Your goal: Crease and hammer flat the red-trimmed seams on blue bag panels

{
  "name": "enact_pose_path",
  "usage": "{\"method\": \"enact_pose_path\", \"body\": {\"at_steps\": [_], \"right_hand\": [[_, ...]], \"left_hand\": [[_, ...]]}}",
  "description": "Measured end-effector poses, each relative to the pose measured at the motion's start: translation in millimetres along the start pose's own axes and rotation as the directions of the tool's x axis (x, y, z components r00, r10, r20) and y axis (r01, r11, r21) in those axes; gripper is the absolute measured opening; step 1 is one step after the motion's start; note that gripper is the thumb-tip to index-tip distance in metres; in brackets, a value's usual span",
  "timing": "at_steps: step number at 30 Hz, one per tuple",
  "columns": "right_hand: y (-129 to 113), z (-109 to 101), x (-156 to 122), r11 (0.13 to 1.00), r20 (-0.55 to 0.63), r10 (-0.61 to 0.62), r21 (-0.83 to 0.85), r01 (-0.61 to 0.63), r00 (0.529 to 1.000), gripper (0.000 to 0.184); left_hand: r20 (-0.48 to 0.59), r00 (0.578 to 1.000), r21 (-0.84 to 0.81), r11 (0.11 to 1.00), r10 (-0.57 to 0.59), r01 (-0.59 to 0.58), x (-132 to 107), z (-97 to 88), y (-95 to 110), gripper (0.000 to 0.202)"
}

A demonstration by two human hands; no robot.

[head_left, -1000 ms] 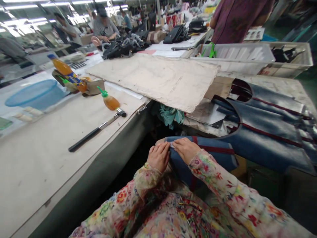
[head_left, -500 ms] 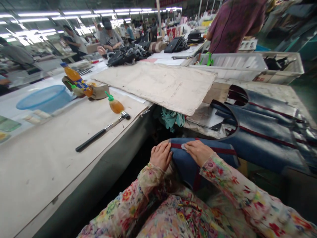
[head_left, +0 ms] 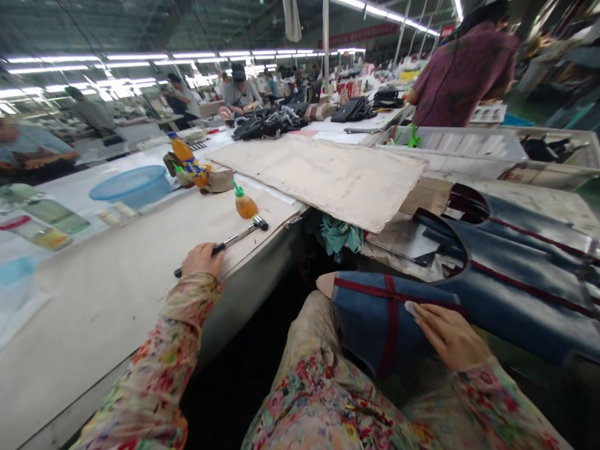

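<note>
My left hand is closed over the dark handle of a hammer, which lies on the cloth-covered bench with its head toward the back. A blue leather piece with crossing dark red strips lies over my lap, a pale tip at its left end. My right hand is on its right part, fingers together. At those fingertips shows a small white piece, apparently pinched; its kind is unclear. The right thumb is hidden.
A glue bottle with a green nozzle stands beyond the hammer. Behind are an orange drink bottle and a blue basin. More blue leather pieces lie to the right. A pale board juts over the gap between benches. Co-workers are farther off.
My left hand has left the blue leather piece and moved left onto the hammer's handle. My right hand has shifted right along the piece. The view has tilted up and turned left.
</note>
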State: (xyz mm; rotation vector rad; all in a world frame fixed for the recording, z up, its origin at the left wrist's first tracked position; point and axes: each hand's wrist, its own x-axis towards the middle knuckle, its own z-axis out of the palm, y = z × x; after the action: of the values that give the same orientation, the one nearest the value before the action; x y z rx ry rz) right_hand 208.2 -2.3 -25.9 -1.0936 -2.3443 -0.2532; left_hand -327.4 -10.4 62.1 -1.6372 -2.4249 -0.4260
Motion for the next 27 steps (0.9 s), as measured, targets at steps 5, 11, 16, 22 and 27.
{"method": "enact_pose_path", "body": {"at_steps": [5,11,16,22,27], "right_hand": [[-1,1,-8,0.999,-0.032,0.02,-0.038,-0.021,0.999,0.034],[-10,-6,-13,0.992,-0.027,0.12,-0.025,-0.121,0.992,0.035],[-19,-10,-19,0.978,-0.031,0.209,-0.01,-0.21,0.977,0.032],[-19,-9,-22,0.981,-0.027,0.195,0.005,-0.195,0.98,0.029],[-23,-10,-20,0.96,-0.036,0.272,0.079,-0.268,0.962,0.028]], "left_hand": [[0.007,0.996,0.008,0.996,-0.088,0.088,3,0.5,-34,0.036],[0.299,0.953,-0.102,0.995,0.043,-0.013,-17,-7.0,32,0.042],[0.519,0.803,-0.553,0.832,0.294,0.053,-83,21.2,111,0.047],[0.537,0.673,-0.777,0.609,0.51,0.158,-128,23.6,178,0.044],[0.533,0.626,-0.633,0.759,0.57,-0.152,-127,25.7,186,0.039]]}}
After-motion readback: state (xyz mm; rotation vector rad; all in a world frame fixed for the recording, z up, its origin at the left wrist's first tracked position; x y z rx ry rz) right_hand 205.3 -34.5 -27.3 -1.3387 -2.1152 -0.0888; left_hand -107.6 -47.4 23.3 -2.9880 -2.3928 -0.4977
